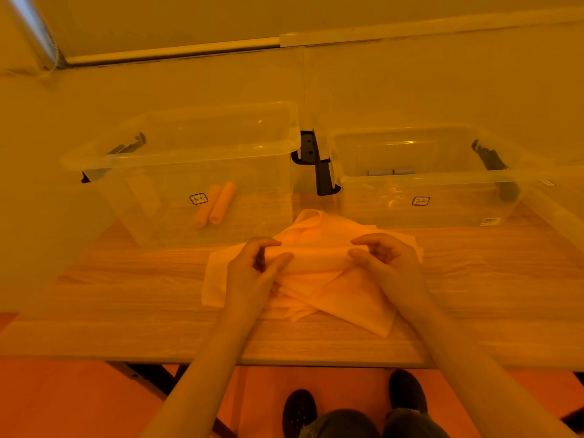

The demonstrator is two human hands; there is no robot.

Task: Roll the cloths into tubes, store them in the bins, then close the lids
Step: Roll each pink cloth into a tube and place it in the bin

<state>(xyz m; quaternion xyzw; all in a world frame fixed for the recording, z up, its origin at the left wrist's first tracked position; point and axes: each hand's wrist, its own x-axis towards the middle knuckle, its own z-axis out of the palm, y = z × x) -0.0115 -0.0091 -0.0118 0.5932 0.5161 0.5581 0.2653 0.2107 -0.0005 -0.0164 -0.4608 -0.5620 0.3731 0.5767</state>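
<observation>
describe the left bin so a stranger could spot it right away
On the wooden table stand two clear bins with their lids off. The left bin is beyond the left hand; it alone holds two orange rolled cloths.

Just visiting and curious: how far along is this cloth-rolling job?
Partly done. Two rolled cloths already lie in the left bin, and two bluish rolls show in the right bin. The left hand and right hand are pinching a loose cloth on the table, mid-roll. Both bins stand open, so storing it and closing lids remain.
</observation>
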